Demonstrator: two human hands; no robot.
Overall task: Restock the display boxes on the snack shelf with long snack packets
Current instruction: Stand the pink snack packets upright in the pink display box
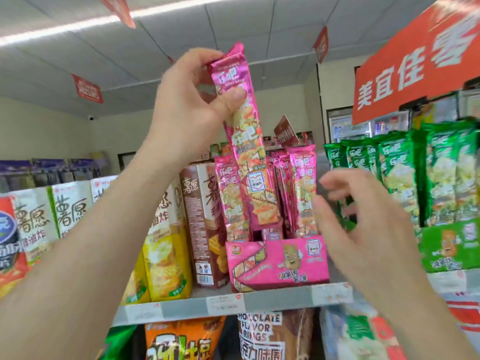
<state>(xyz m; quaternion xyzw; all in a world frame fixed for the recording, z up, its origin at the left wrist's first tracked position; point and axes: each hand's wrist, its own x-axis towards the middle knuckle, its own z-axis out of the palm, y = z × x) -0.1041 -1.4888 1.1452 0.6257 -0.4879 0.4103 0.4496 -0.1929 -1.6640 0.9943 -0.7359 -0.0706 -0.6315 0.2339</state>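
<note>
Up high in the head view, the left hand (pixel 192 100) pinches the top of a long pink snack packet (pixel 245 141) between thumb and fingers, holding it upright and slightly tilted so its lower end can drop into the pink display box (pixel 278 261) on the shelf (pixel 233 300). The packet's bottom hangs just above the box opening, between pink packets already standing at the left and right of the box; gripping the top probably keeps the fingers clear of those neighbours. The right hand (pixel 363 224) holds nothing, fingers spread and blurred, just right of the box, seemingly ready to steady the standing packets or part them. Further right stands a green display box (pixel 446 250) full of green packets (pixel 415 172); brown and yellow cartons sit to the left
</note>
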